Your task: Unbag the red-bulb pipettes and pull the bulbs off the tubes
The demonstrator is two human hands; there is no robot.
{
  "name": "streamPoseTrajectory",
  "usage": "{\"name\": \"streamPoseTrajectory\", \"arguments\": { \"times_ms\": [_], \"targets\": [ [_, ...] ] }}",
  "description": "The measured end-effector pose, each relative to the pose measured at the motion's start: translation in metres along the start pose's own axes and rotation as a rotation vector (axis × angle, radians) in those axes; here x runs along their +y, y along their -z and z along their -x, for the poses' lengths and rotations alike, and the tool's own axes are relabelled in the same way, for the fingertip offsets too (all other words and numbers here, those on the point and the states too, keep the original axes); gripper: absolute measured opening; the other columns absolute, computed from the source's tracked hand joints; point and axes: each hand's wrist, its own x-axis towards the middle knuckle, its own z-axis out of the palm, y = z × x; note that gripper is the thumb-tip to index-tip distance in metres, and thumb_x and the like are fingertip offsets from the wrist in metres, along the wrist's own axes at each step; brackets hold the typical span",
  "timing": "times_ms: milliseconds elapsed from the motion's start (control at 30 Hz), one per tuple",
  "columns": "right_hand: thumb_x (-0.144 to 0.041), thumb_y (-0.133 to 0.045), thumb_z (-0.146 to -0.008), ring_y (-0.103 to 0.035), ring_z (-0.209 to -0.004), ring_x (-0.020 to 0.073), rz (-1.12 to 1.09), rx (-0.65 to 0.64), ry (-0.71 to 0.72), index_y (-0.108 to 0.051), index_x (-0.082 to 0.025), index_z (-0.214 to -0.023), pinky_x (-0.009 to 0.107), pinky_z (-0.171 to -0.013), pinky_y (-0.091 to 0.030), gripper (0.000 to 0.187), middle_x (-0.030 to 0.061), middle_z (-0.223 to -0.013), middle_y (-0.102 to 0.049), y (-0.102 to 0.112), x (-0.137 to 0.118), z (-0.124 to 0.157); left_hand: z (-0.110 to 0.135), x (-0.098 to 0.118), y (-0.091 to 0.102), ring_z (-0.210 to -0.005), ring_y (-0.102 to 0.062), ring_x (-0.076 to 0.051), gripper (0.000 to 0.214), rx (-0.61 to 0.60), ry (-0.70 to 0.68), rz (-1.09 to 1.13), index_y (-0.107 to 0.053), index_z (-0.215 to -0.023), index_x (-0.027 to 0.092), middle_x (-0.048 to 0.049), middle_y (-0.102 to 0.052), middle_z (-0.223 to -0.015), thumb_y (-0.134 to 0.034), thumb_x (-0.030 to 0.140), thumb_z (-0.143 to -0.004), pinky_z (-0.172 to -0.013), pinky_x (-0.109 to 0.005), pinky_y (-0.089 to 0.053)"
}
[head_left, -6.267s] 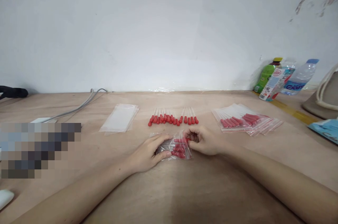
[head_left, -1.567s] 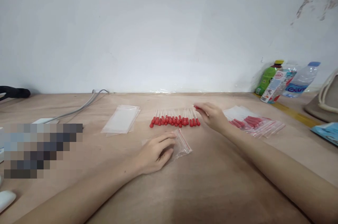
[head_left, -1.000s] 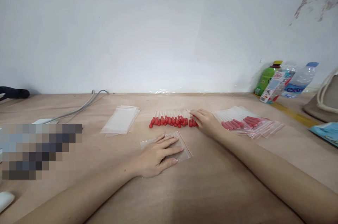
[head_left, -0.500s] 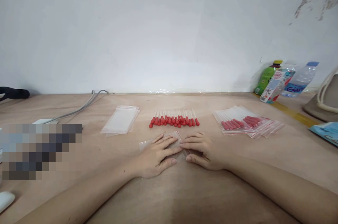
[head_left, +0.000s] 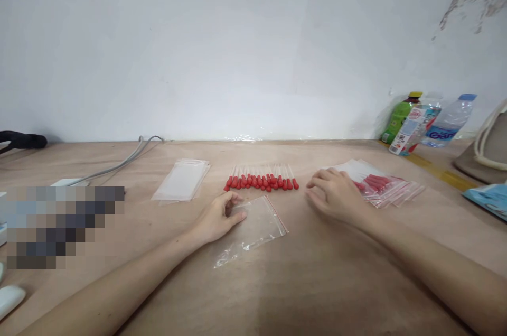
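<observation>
A clear zip bag (head_left: 259, 225) lies flat with its red-lined seal toward the right. My left hand (head_left: 219, 214) rests at its left edge, fingers curled and thumb apart over the plastic. Beyond the bag is a row of droppers (head_left: 259, 182) with red bulbs toward me and thin clear stems pointing away. To the right, my right hand (head_left: 335, 193) hovers or rests at the near left of a pile of zip bags holding red-bulbed droppers (head_left: 378, 184), partly covering them. Its fingers are loosely bent, with nothing visible in them.
A stack of flat zip bags (head_left: 182, 180) lies on the left. Bottles (head_left: 447, 124) and a carton (head_left: 414, 130) lean at the back right, near a blue packet (head_left: 489, 198). A grey cable (head_left: 122, 160) runs along the left, beside a blurred patch.
My hands have parted, uncovering the clear bag. The right hand has moved right and away from me to the filled bags; the left has drawn back to the bag's left edge.
</observation>
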Motion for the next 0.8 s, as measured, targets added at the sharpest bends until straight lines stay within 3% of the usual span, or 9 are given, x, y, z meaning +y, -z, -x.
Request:
{"name": "streamPoseTrajectory", "arguments": {
  "times_ms": [133, 233, 367, 467, 533, 633, 700, 800],
  "targets": [
    [-0.019, -0.055, -0.065, -0.050, -0.100, 0.0304, 0.186, -0.419, -0.087, -0.058, -0.021, -0.105, 0.044, -0.078, -0.036, 0.040, 0.0120, -0.108, -0.056, 0.015, 0.041, 0.001, -0.001, 0.000, 0.006, -0.063, -0.049, -0.012, 0.035, -0.121, 0.086, 0.014, -0.058, -0.091, 0.016, 0.0005, -0.054, -0.075, -0.064, 0.039, -0.066, -0.058, -0.025, -0.041],
    [-0.013, -0.054, -0.064, -0.054, -0.096, 0.0310, 0.317, -0.525, -0.114, -0.054, -0.019, -0.111, 0.047, -0.078, -0.036, 0.046, 0.0138, -0.108, -0.057, 0.009, 0.054, 0.010, 0.001, 0.006, 0.008, -0.060, -0.046, -0.011, 0.026, -0.212, 0.078, 0.008, -0.056, -0.075, 0.015, 0.0021, -0.049, -0.065, -0.061, 0.039, -0.068, -0.055, -0.023, -0.038],
    [-0.005, -0.043, -0.072, -0.058, -0.089, 0.0301, 0.468, -0.419, -0.072, -0.054, -0.012, -0.107, 0.040, -0.070, -0.039, 0.037, 0.0167, -0.099, -0.061, -0.007, 0.055, 0.017, -0.006, 0.013, 0.018, -0.055, -0.043, -0.010, 0.022, -0.166, 0.013, 0.073, -0.046, -0.070, 0.017, 0.0038, -0.045, -0.060, -0.054, 0.037, -0.074, -0.052, -0.021, -0.036],
    [-0.004, -0.038, -0.076, -0.061, -0.082, 0.0279, 0.503, -0.387, -0.042, -0.058, -0.010, -0.097, 0.037, -0.067, -0.039, 0.030, 0.0159, -0.090, -0.064, -0.010, 0.053, 0.017, -0.021, 0.005, 0.041, -0.051, -0.044, -0.010, 0.019, 0.092, 0.084, 0.124, -0.042, -0.083, 0.018, 0.0054, -0.044, -0.060, -0.050, 0.034, -0.076, -0.048, -0.020, -0.035],
    [-0.006, -0.039, -0.076, -0.062, -0.079, 0.0270, 0.497, -0.377, -0.059, -0.059, -0.011, -0.092, 0.035, -0.065, -0.038, 0.026, 0.0147, -0.086, -0.066, -0.007, 0.051, 0.015, -0.031, -0.010, 0.064, -0.052, -0.049, -0.011, 0.028, 0.307, 0.138, 0.081, -0.038, -0.099, 0.019, 0.0046, -0.047, -0.064, -0.050, 0.029, -0.076, -0.050, -0.021, -0.038],
    [-0.012, -0.041, -0.078, -0.062, -0.075, 0.0260, 0.481, -0.307, -0.141, -0.060, -0.013, -0.085, 0.031, -0.058, -0.035, 0.021, 0.0132, -0.082, -0.066, -0.004, 0.047, 0.013, -0.041, -0.044, 0.099, -0.055, -0.053, -0.013, 0.041, 0.451, 0.232, -0.169, -0.034, -0.112, 0.019, 0.0020, -0.052, -0.071, -0.052, 0.027, -0.075, -0.054, -0.024, -0.040],
    [-0.017, -0.041, -0.080, -0.061, -0.071, 0.0237, 0.470, -0.186, -0.202, -0.059, -0.015, -0.084, 0.029, -0.053, -0.030, 0.019, 0.0118, -0.082, -0.066, -0.005, 0.045, 0.013, -0.041, -0.068, 0.115, -0.064, -0.057, -0.017, 0.047, 0.466, 0.314, -0.362, -0.035, -0.115, 0.019, 0.0000, -0.055, -0.075, -0.054, 0.028, -0.073, -0.060, -0.027, -0.041],
    [-0.023, -0.040, -0.083, -0.058, -0.063, 0.0198, 0.461, 0.083, -0.305, -0.058, -0.015, -0.086, 0.027, -0.048, -0.022, 0.020, 0.0103, -0.082, -0.065, -0.007, 0.048, 0.012, -0.038, -0.096, 0.123, -0.080, -0.058, -0.024, 0.051, 0.430, 0.464, -0.559, -0.035, -0.119, 0.017, -0.0039, -0.058, -0.081, -0.054, 0.026, -0.073, -0.069, -0.032, -0.042]
  ]
}}
